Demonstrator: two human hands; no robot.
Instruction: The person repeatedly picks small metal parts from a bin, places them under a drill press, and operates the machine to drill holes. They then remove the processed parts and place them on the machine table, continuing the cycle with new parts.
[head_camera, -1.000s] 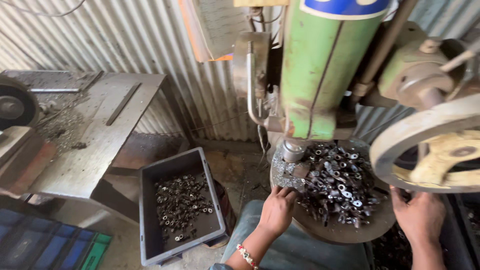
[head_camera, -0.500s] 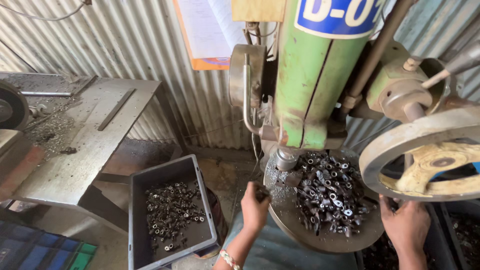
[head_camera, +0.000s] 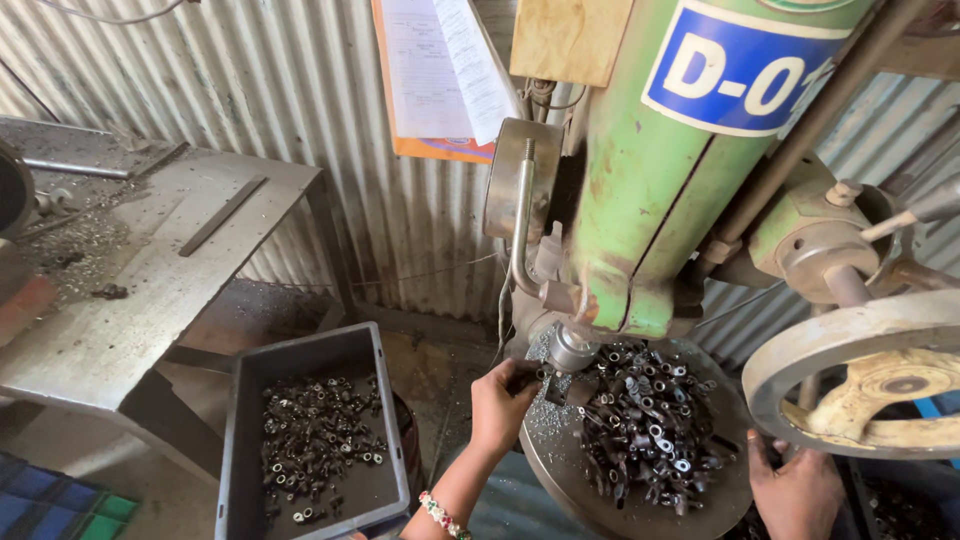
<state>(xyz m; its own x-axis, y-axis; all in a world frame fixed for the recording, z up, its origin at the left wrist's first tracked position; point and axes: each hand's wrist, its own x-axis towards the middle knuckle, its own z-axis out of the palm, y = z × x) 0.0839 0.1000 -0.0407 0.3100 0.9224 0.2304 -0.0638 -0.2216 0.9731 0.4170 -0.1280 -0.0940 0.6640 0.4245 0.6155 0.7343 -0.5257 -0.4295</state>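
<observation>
Small dark metal part (head_camera: 527, 377) pinched in left hand (head_camera: 503, 400) fingers under chuck (head_camera: 570, 349) of green drill press (head_camera: 668, 180), at left edge of round machine table (head_camera: 560, 470). Right hand (head_camera: 797, 490) at table's near right rim below handwheel (head_camera: 870, 375); fingers curled, cannot tell what they grip. One heap of short metal sleeves (head_camera: 645, 425) on table, too many to count. One grey bin (head_camera: 312, 440) left, holding more. One steel surface (head_camera: 150, 270) far left. Corrugated sheet wall (head_camera: 300, 120) behind.
</observation>
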